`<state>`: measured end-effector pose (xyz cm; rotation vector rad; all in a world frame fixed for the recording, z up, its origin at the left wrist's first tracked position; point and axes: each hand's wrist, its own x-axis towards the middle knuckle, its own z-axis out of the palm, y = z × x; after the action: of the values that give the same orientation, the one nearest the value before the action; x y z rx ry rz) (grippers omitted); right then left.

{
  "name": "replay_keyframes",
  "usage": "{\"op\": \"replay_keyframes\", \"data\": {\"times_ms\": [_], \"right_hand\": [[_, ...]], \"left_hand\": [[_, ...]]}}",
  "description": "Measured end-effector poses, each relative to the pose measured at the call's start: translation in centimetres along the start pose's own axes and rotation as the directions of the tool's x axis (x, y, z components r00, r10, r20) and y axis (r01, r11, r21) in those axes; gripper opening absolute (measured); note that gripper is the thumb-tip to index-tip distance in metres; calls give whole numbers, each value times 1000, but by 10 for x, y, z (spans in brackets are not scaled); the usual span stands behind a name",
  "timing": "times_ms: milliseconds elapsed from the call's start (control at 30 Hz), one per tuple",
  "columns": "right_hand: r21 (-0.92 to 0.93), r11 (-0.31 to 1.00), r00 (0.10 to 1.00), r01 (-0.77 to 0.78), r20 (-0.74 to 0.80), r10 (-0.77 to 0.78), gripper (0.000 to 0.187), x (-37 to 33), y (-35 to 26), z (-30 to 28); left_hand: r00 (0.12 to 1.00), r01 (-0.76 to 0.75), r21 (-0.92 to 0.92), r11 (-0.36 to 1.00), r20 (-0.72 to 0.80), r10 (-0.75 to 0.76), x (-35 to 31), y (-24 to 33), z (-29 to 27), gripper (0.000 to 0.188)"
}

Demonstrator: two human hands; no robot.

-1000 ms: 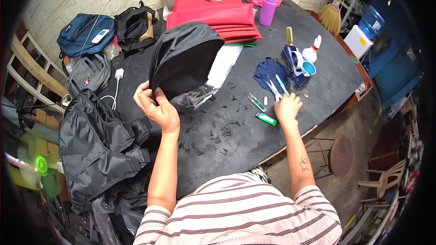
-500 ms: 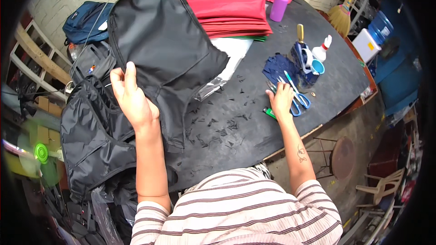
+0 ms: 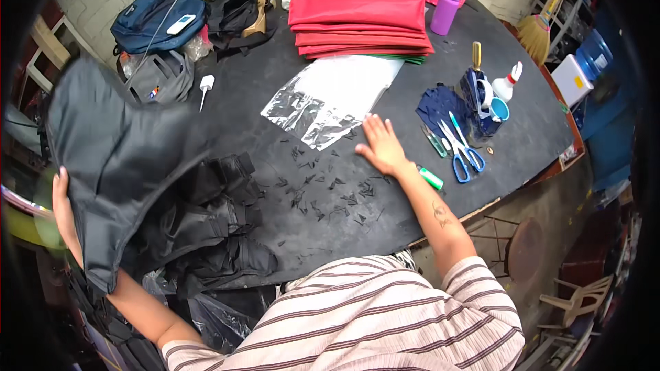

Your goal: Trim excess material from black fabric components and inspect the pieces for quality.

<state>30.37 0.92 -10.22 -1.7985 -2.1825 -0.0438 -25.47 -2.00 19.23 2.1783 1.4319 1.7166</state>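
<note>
A black sewn fabric bag piece (image 3: 117, 130), blurred at its right side, is held up at the left by my left hand (image 3: 63, 209); the fabric hides part of the fingers. Beneath it lies a heap of similar black bag pieces (image 3: 213, 216) along the table's near-left edge. My right hand (image 3: 381, 148) has its fingers outstretched over the dark table and holds nothing. Beside its fingertips is a clear plastic sheet or bag (image 3: 313, 113), with small black fabric scraps (image 3: 350, 196) near the palm. Blue-handled scissors (image 3: 462, 158), thread snips (image 3: 434, 141) and a small green object (image 3: 431, 178) lie right of that hand.
Folded red fabric (image 3: 361, 20) is stacked at the back, near a purple bottle (image 3: 446, 10). A blue caddy (image 3: 474, 89) and a white spray bottle (image 3: 504, 86) stand at right. Backpacks (image 3: 158, 20) and a white charger (image 3: 206, 83) occupy the back left.
My left hand has carried the black bag piece left and toward me, uncovering the plastic and the charger. My right hand has moved left from the scissors to beside the scraps.
</note>
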Motion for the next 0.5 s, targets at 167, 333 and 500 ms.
{"op": "replay_keyframes", "data": {"times_ms": [167,333,500], "right_hand": [[403,877,935,263,119,-335,62,-53,-63,-32],[495,869,986,-22,-131,100,58,-78,-47,-51],[109,981,987,-160,18,159,95,-91,-91,-36]], "left_hand": [[619,674,263,690,310,-722,-8,-89,-42,49],[662,411,627,662,294,-690,17,5,-68,53],[799,40,274,961,569,-196,13,99,24,52]]}}
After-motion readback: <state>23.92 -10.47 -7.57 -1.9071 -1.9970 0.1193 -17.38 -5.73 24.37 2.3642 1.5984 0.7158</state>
